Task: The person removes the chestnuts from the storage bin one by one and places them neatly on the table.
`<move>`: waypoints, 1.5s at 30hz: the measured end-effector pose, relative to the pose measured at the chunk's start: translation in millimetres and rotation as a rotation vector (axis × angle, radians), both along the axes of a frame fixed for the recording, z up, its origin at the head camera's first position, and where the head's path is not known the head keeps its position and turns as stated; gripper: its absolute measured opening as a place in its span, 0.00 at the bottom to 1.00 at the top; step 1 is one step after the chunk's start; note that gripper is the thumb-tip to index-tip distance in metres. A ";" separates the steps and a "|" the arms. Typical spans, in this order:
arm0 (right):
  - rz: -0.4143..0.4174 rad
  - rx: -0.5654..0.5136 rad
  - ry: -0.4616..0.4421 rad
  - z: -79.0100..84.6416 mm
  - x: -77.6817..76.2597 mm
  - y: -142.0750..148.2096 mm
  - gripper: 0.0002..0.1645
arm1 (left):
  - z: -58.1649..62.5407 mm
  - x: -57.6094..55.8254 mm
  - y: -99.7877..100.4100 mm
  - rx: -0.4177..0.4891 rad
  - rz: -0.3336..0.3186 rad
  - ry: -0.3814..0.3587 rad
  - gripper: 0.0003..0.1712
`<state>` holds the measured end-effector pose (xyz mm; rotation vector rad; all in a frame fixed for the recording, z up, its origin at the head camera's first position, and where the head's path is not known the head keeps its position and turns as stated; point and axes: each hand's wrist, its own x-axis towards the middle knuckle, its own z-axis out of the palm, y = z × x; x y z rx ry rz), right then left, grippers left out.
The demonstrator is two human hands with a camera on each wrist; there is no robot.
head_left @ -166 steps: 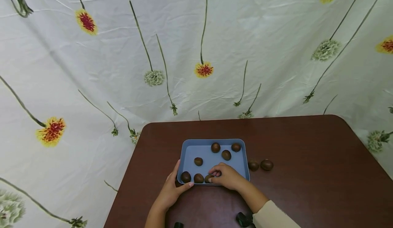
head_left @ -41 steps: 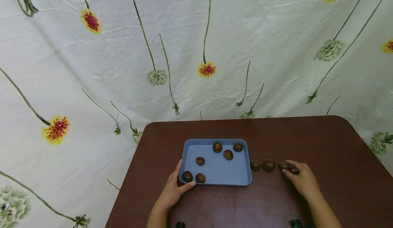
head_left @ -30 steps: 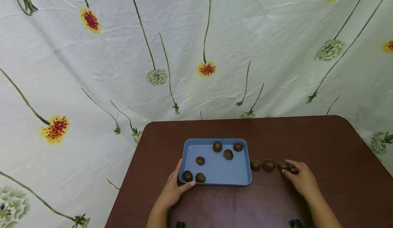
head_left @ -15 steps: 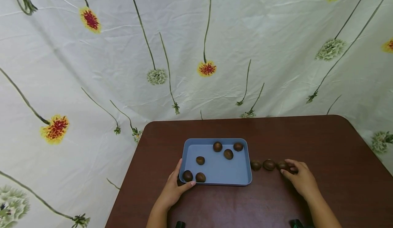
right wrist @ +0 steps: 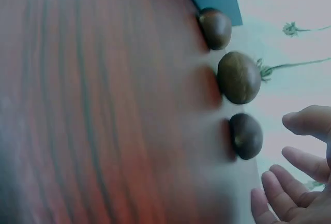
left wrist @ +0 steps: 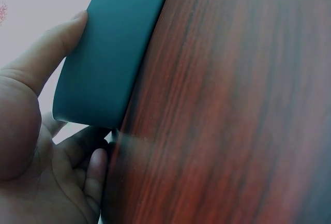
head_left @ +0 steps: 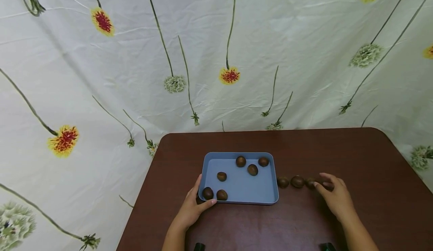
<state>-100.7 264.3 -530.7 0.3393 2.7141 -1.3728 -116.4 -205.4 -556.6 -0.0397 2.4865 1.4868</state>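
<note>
A blue rectangular tray (head_left: 250, 191) lies on the table with several dark brown round fruits in it, such as a fruit (head_left: 252, 169) near its middle. My left hand (head_left: 188, 210) grips its near-left corner; in the left wrist view the thumb (left wrist: 64, 38) presses the tray wall while other fingers curl below. Three more fruits stand in a row right of the tray: one by its edge (head_left: 282, 182), a middle fruit (head_left: 297, 181) and an outer fruit (head_left: 310, 183). Beside the outer one is my right hand (head_left: 336, 196), fingers spread and apart from it in the right wrist view.
The brown wooden table (head_left: 358, 161) reaches well beyond the row on the right. A white cloth with printed flowers (head_left: 203, 55) hangs behind it. Dark bands (head_left: 199, 247) show at the bottom edge near the wrists.
Earlier, my right hand pinched a fruit in the tray, then set it down at the row's outer end and slid it slightly left. Now its fingers have let go. The left hand stays.
</note>
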 end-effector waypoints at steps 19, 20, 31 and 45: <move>0.045 -0.058 0.355 12.4 0.0 -66.0 0.20 | 2.1 1.0 0.2 0.000 0.005 -0.001 0.63; 0.057 -0.072 0.377 11.3 0.0 -71.3 0.18 | 2.2 1.1 0.2 -0.004 0.007 -0.003 0.63; 0.177 -0.185 0.340 6.0 2.3 -121.7 0.16 | 1.5 2.5 1.5 -0.028 0.019 -0.010 0.63; 0.378 -0.188 0.280 -1.5 -8.5 -175.4 0.16 | 1.9 1.9 2.5 -0.048 0.017 -0.019 0.63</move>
